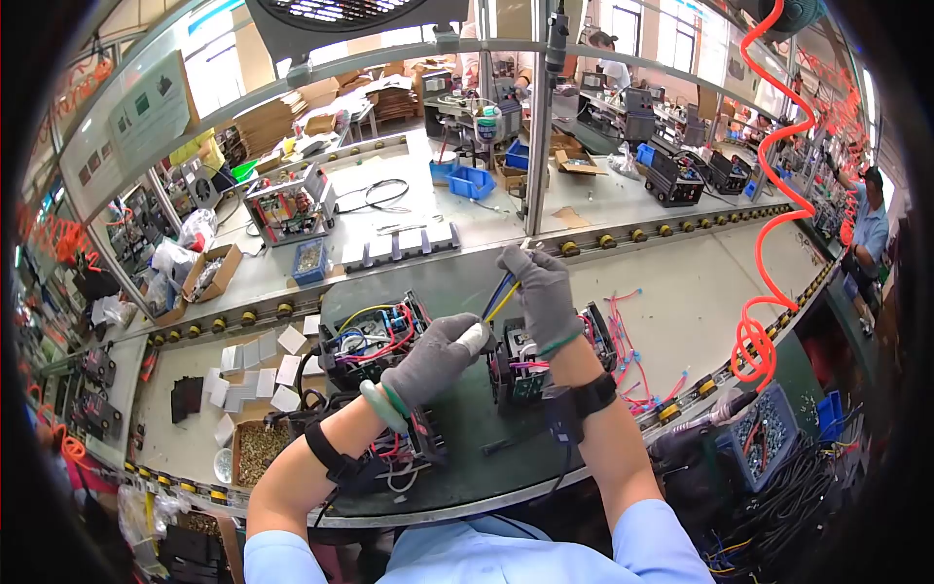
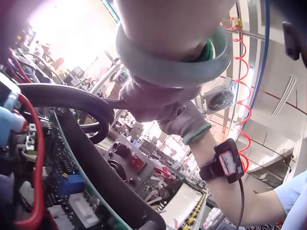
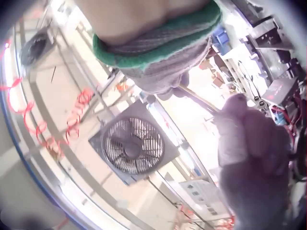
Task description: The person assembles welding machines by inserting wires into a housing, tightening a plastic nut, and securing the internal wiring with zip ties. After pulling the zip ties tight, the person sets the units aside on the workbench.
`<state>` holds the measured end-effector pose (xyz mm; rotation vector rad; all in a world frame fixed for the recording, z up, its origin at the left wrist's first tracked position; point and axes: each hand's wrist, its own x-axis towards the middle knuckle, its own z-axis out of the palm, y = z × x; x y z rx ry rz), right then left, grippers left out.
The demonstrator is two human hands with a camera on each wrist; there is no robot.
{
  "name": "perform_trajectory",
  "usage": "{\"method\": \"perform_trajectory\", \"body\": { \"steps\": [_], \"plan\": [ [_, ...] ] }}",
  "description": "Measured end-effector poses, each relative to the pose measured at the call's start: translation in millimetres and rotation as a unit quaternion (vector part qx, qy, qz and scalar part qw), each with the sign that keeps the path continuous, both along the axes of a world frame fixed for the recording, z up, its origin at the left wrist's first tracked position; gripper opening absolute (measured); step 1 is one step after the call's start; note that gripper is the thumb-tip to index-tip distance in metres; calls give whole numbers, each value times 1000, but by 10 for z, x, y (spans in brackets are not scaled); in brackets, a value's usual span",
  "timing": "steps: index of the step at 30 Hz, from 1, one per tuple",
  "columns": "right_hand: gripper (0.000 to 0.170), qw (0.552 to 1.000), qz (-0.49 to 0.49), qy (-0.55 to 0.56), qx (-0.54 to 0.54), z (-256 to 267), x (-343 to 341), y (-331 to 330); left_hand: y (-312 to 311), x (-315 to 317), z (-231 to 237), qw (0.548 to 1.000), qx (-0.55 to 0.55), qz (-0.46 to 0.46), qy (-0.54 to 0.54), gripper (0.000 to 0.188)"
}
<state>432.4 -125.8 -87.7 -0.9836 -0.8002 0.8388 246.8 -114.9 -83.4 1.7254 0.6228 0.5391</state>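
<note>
Both hands wear grey gloves and meet above the bench. In the head view, my left hand (image 1: 435, 358) pinches the lower end of a yellow wire (image 1: 503, 303) and a blue wire (image 1: 498, 290). Higher up and to the right, my right hand (image 1: 545, 298) grips the same wires, so they slant between the two hands. The yellow wire (image 3: 199, 98) also shows in the right wrist view. Below the hands stand open electronic units with coloured wiring: one (image 1: 365, 341) by the left hand, another (image 1: 520, 375) under the right forearm, and a third (image 1: 416, 443) nearer the body.
White cards (image 1: 258, 382) and a box of small brass-coloured parts (image 1: 258, 456) lie at left. Loose pink and red leads (image 1: 628, 341) lie right of the units. A coiled red air hose (image 1: 764, 195) hangs at right. Roller rails (image 1: 632, 237) run behind the green mat (image 1: 486, 467).
</note>
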Motion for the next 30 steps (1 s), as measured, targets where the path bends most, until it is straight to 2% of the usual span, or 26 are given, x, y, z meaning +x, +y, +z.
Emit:
{"method": "perform_trajectory", "body": {
  "steps": [1, 2, 3, 5, 6, 8, 9, 10, 11, 13, 14, 17, 18, 20, 21, 22, 23, 25, 26, 27, 28, 29, 30],
  "plan": [
    [23, 997, -1, 73, -13, 53, -37, 9, 4, -7, 49, 999, -47, -16, -15, 26],
    [22, 994, 18, 109, -16, 79, -81, -32, 0, -31, 79, 999, -45, -20, -13, 26],
    [22, 994, 15, 110, -13, 105, -115, -117, -11, -67, 99, 997, -68, -27, -16, 26],
    [23, 987, 150, 15, -60, 154, -165, -251, -21, -79, 164, 995, -88, -36, -19, 26],
    [23, 987, 147, 15, -60, 147, -146, -229, -45, -61, 184, 996, -88, -20, -21, 26],
    [25, 996, 70, 38, -40, 96, -58, -147, -73, -14, 111, 995, -94, -9, -23, 26],
    [26, 998, 32, 47, -33, 112, -21, -143, -83, 28, 21, 999, -3, -8, -33, 26],
    [26, 997, 65, 44, -13, 144, 8, -144, -106, 45, -41, 995, 87, -4, -43, 26],
    [26, 997, 66, 43, -17, 180, 13, -169, -115, 16, -65, 996, 83, -3, -44, 26],
    [25, 997, 36, -46, -45, 342, -15, -229, -129, -49, 54, 998, -54, -6, -25, 28],
    [24, 997, 62, -11, -53, 336, 49, -213, -108, -42, 35, 998, -44, -11, -48, 33],
    [23, 997, 58, 37, -31, 144, -12, -17, -121, -22, -15, 998, -6, 1, -60, 34],
    [26, 994, 87, 69, -16, 151, -47, -4, -129, -28, -24, 998, -5, 2, -61, 34],
    [27, 992, 113, 56, -1, 165, -179, -83, -123, -51, -6, 997, 14, -34, -67, 35],
    [29, 990, 136, 42, 16, 175, -250, -127, -116, -60, 57, 997, 21, -33, -69, 35],
    [30, 984, 144, -108, 22, 93, -289, -121, -124, -65, 141, 996, -42, -17, -72, 35],
    [30, 983, 143, -110, 24, 112, -284, -103, -130, -58, 180, 991, -110, -2, -76, 35],
    [28, 976, 89, -199, -25, 140, -307, -145, -96, -59, 123, 993, -94, -11, -65, 35],
    [28, 936, -26, -331, 118, 118, -261, -54, -81, -52, 24, 995, -59, -25, -80, 34],
    [28, 936, -26, -331, 114, 223, -212, -50, -77, -38, -34, 994, -23, -37, -96, 33],
    [29, 975, 23, -220, 20, 366, -178, -81, -109, -41, 17, 995, -50, -15, -86, 33],
    [29, 990, 70, -100, -75, 438, -155, -98, -107, -44, 15, 995, -55, -17, -82, 33],
    [28, 991, 69, -82, -83, 432, -141, -67, -101, -41, 15, 995, -56, -6, -86, 32]
  ]
}}
